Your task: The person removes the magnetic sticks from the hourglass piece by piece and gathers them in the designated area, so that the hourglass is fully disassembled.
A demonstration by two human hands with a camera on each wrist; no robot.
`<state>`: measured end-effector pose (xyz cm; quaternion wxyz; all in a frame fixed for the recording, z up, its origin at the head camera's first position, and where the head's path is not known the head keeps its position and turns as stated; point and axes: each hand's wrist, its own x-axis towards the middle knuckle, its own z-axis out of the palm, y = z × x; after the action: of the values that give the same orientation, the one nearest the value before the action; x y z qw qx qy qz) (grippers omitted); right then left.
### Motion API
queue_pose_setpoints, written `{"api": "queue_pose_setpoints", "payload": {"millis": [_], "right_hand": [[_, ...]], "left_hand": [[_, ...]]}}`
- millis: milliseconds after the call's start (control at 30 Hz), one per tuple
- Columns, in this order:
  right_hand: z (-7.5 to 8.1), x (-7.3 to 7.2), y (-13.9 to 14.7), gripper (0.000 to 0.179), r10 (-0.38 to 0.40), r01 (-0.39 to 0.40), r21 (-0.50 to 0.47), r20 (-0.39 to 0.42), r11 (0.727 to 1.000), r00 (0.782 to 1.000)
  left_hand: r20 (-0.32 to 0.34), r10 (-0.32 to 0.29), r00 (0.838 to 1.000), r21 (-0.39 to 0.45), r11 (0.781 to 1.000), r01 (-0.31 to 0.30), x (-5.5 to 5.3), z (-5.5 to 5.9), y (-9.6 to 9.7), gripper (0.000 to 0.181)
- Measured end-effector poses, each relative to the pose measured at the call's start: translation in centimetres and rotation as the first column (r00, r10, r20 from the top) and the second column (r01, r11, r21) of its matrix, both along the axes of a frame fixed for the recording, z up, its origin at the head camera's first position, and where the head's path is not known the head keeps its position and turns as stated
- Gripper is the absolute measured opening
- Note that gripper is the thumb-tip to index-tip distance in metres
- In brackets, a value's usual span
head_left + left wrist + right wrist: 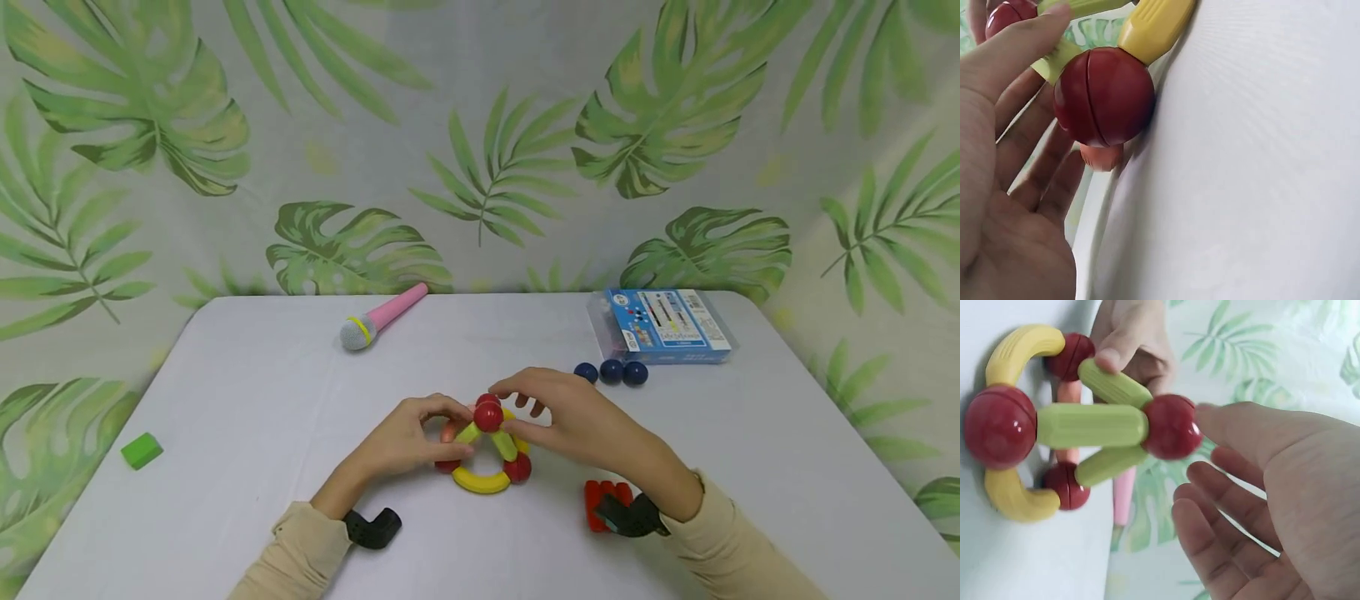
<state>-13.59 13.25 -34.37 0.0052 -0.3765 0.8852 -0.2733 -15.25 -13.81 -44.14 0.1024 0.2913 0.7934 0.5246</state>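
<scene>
A pyramid-like frame of toy balls and rods stands on the table between both hands. Red balls [1000, 427] mark its corners, with yellow curved rods [481, 481] and an orange rod [1067, 392] along the base. Green rods [1092, 425] slope up to a red top ball [1172, 427]. My left hand [408, 437] pinches one green rod on the left side, its thumb lying along the rod. At the top, my right hand [573, 412] holds the red ball between thumb and index finger, the other fingers loosely spread.
Behind, a pink toy microphone [386, 317] lies left of centre. A blue-labelled box [667, 325] sits at the back right, with three dark blue balls [612, 372] before it. Red rods [596, 504] lie beneath the right wrist. A green block [142, 451] is far left.
</scene>
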Motion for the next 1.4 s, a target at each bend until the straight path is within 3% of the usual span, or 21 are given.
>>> {"api": "queue_pose_setpoints", "payload": {"millis": [133, 367, 700, 967, 1400], "right_hand": [[-0.3, -0.3, -1.1, 0.038, 0.023, -0.023, 0.046, 0.005, 0.999, 1.000], [-0.6, -0.4, -1.7, 0.039, 0.013, -0.012, 0.083, -0.003, 0.996, 1.000], [-0.9, -0.4, -1.7, 0.037, -0.003, 0.004, 0.097, -0.005, 0.995, 1.000], [-1.0, -0.4, -1.7, 0.037, 0.006, -0.005, 0.070, -0.013, 0.998, 1.000], [-1.1, -0.6, -1.6, 0.035, 0.023, -0.024, 0.041, 0.028, 0.999, 0.999]], "left_hand": [[-0.049, 0.011, 0.999, -0.055, 0.998, -0.014, -0.2, -0.6, -0.8, 0.033], [0.007, 0.022, 1.000, -0.040, 0.999, -0.022, -0.6, -0.7, -1.5, 0.049], [0.020, -0.006, 1.000, -0.033, 0.999, 0.006, -0.4, -1.0, -1.3, 0.020], [0.022, -0.007, 1.000, 0.002, 1.000, 0.007, -0.5, -1.2, -1.6, 0.020], [0.030, 0.001, 1.000, -0.017, 1.000, -0.001, -0.6, -1.0, -1.6, 0.021]]}}
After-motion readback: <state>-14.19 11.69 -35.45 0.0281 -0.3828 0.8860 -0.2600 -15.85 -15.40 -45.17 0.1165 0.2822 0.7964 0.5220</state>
